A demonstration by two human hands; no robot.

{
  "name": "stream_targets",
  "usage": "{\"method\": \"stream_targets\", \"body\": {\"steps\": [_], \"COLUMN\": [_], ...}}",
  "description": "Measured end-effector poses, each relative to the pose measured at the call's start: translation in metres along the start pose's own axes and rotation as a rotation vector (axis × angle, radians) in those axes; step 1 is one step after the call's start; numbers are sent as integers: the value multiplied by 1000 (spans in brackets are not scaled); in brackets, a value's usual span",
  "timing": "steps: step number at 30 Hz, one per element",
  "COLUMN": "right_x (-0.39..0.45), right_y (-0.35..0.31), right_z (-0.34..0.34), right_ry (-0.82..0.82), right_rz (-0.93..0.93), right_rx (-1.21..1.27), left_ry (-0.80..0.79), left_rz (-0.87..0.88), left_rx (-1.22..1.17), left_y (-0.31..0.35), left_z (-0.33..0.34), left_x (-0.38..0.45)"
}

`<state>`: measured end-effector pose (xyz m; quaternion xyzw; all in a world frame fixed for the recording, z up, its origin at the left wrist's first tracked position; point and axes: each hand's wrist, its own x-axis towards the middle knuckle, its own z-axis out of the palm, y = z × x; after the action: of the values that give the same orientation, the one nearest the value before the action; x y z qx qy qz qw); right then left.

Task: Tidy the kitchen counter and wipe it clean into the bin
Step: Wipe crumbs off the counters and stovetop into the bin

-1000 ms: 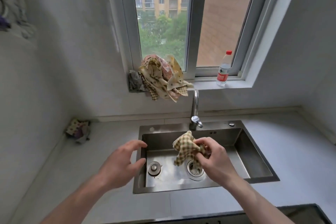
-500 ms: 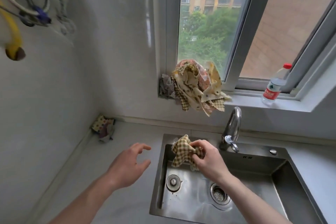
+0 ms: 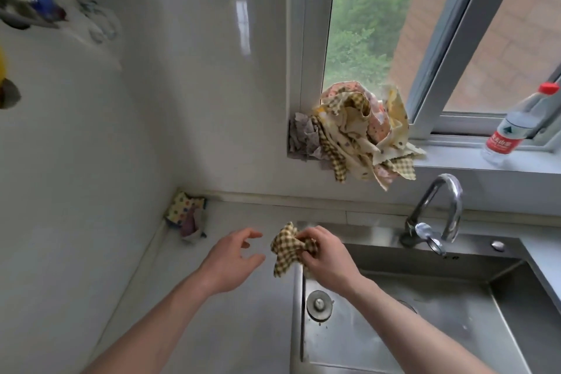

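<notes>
Your right hand (image 3: 326, 258) gripped the checked cloth (image 3: 288, 249) bunched over the sink's left rim (image 3: 299, 307); your left hand (image 3: 232, 256) hovered loose-fingered and empty, nearer the counter (image 3: 212, 328) stretching leftward to wipe.

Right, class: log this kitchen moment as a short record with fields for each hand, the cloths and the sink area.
right hand: grips checked cloth above the sink's left edge
left hand: fingers relaxed, holds nothing, over counter
cloth pile: heaped on windowsill, hanging over its edge
corner cloth: crumpled on the counter in the wall corner
sink: steel, tap behind
bottle: red cap, on sill
</notes>
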<state>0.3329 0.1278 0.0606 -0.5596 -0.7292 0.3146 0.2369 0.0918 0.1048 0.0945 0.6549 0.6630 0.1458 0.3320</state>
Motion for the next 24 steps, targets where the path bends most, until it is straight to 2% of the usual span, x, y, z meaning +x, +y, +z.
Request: {"method": "stream_targets", "body": {"steps": [7, 12, 19, 24], "right_x": [33, 54, 69, 68], "right_y": [-20, -29, -21, -12], "right_z": [46, 64, 71, 71], "right_ry": [16, -11, -32, -28], "right_rz": [9, 5, 84, 129], "right_rx": [-27, -32, -18, -36], "left_ry": [-87, -7, 249, 366], "left_rz": [56, 67, -224, -405], "left_rx": [-112, -102, -214, -148], "left_y": [-32, -60, -135, -197], "left_z": [-10, -1, -25, -47], "left_x": [54, 82, 134, 170]}}
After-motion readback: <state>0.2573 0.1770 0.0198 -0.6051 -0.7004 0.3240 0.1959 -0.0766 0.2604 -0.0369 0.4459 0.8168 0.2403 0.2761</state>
